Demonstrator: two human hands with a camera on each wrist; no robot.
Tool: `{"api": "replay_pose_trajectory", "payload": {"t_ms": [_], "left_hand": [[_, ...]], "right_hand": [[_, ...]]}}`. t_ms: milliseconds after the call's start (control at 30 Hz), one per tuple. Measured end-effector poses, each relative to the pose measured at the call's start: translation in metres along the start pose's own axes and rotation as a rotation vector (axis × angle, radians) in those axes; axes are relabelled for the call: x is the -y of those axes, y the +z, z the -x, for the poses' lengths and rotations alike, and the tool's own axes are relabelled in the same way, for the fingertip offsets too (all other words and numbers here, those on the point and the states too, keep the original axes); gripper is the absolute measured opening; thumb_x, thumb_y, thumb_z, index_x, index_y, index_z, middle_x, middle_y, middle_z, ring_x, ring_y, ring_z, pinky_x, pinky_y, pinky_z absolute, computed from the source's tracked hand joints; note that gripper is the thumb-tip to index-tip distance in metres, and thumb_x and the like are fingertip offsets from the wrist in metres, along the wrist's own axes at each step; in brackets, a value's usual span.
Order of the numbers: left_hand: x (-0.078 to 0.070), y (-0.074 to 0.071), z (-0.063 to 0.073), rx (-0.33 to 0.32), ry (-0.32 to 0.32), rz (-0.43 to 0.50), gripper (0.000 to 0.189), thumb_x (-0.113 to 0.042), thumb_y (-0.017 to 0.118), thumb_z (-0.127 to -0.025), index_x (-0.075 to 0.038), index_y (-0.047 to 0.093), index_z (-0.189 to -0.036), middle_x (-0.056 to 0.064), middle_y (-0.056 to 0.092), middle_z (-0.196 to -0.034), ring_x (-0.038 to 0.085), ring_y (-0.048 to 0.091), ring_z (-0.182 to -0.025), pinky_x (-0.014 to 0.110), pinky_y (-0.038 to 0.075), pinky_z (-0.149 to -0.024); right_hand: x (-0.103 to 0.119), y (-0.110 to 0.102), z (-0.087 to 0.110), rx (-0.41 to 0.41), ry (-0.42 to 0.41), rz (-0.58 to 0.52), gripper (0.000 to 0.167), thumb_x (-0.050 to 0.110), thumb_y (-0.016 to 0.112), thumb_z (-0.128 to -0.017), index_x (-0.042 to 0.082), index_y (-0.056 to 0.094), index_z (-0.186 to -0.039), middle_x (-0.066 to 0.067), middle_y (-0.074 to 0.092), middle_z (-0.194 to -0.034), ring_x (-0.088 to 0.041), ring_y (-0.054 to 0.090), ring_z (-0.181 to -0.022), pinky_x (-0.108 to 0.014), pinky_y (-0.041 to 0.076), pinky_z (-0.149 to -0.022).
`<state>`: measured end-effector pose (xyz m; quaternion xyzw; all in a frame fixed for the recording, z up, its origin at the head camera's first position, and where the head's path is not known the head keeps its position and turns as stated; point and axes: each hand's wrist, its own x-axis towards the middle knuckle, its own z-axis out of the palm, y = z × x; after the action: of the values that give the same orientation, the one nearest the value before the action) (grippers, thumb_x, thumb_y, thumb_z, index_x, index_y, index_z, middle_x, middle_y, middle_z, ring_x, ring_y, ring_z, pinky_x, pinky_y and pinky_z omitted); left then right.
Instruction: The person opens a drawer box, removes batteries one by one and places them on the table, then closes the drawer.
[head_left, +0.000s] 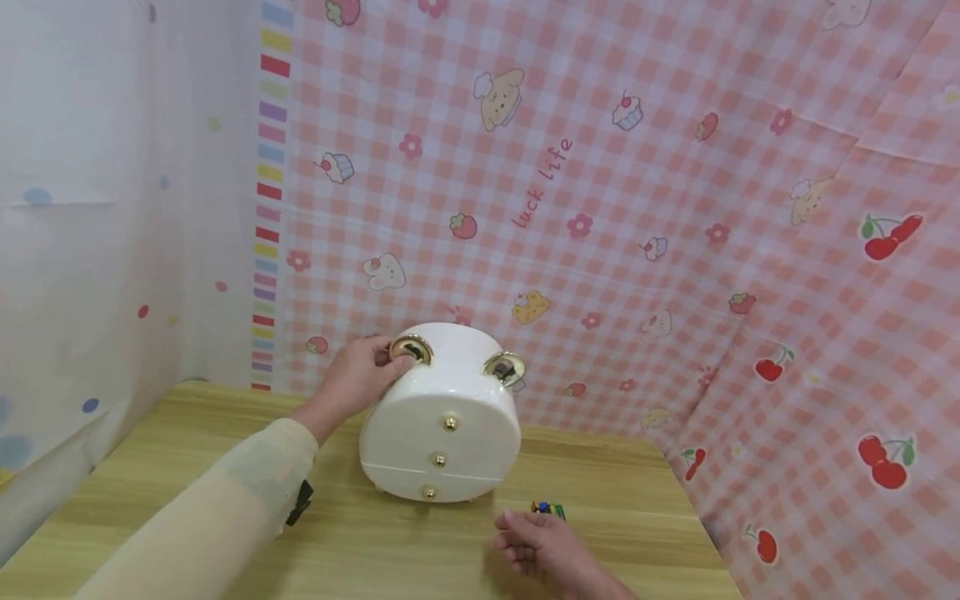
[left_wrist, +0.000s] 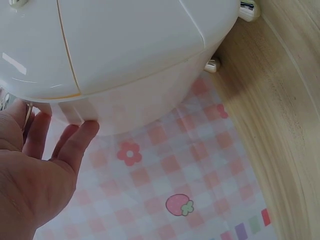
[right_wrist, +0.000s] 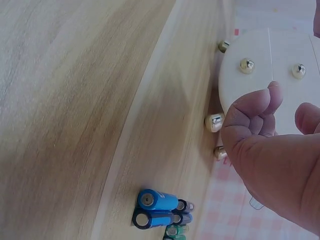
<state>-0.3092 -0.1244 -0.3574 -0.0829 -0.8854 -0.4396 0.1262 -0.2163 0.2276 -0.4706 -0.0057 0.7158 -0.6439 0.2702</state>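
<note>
A rounded white storage box [head_left: 438,417] with drawers and small gold knobs stands on the wooden table, near the back cloth. My left hand [head_left: 358,377] holds the box's left gold ring handle [head_left: 427,347] between thumb and fingers. In the left wrist view, two fingertips of my left hand [left_wrist: 47,170] touch the box's white side [left_wrist: 135,112]. The right gold ring handle [head_left: 522,367] has no hand on it. My right hand [head_left: 551,546] hovers before the box, fingers loosely curled and holding nothing. Beside it lie several batteries [right_wrist: 157,200], blue and green.
A pink checked cloth [head_left: 600,183] with printed cakes and fruit hangs behind the box and along the right side. A pale cloth [head_left: 90,250] hangs at the left. Bare wood of the table [head_left: 622,500] shows to the right of the box.
</note>
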Motion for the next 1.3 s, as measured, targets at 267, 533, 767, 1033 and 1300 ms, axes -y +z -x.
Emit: {"api": "replay_pose_trajectory", "payload": {"t_ms": [267,533,767,1033,1300], "left_hand": [[0.001,0.0,0.001,0.006,-0.005,-0.007,0.031,-0.033,0.071,-0.105,-0.007,0.073,-0.121,0.02,0.074,-0.126,0.037,0.07,-0.123,0.047,0.061,-0.095],[0.002,0.001,0.0,0.002,0.002,-0.002,0.035,-0.034,0.073,-0.103,-0.007,0.073,-0.124,0.02,0.075,-0.126,0.038,0.07,-0.123,0.049,0.06,-0.097],[0.002,0.001,0.0,-0.012,0.014,-0.013,0.031,-0.035,0.073,-0.103,-0.009,0.073,-0.119,0.02,0.076,-0.124,0.039,0.07,-0.123,0.051,0.059,-0.097],[0.002,0.0,0.001,-0.003,0.005,-0.029,0.034,-0.037,0.071,-0.104,-0.009,0.073,-0.124,0.019,0.076,-0.125,0.038,0.07,-0.123,0.051,0.059,-0.098],[0.004,0.002,0.001,-0.002,0.005,-0.028,0.041,-0.036,0.071,-0.104,-0.007,0.071,-0.132,0.02,0.076,-0.127,0.038,0.071,-0.123,0.052,0.058,-0.1]], "right_hand": [[0.001,-0.002,0.001,0.003,-0.021,-0.001,0.045,0.043,0.058,-0.11,0.002,0.067,-0.126,0.002,0.075,-0.098,-0.009,0.063,-0.085,-0.025,0.055,-0.079],[0.001,-0.006,0.001,0.001,-0.017,-0.012,0.044,0.043,0.057,-0.111,0.002,0.066,-0.126,0.002,0.074,-0.098,-0.009,0.063,-0.087,-0.025,0.054,-0.079],[0.002,-0.008,0.001,0.002,-0.01,-0.008,0.044,0.043,0.055,-0.112,0.003,0.066,-0.126,0.002,0.074,-0.099,-0.009,0.063,-0.087,-0.025,0.054,-0.08],[0.0,-0.011,0.001,0.007,-0.025,0.003,0.044,0.045,0.058,-0.11,0.004,0.065,-0.125,0.002,0.073,-0.099,-0.008,0.062,-0.086,-0.025,0.053,-0.08],[0.0,-0.018,0.002,-0.028,-0.011,-0.002,0.053,0.047,0.058,-0.11,-0.001,0.063,-0.132,0.002,0.074,-0.1,-0.009,0.062,-0.087,-0.026,0.054,-0.081]]}}
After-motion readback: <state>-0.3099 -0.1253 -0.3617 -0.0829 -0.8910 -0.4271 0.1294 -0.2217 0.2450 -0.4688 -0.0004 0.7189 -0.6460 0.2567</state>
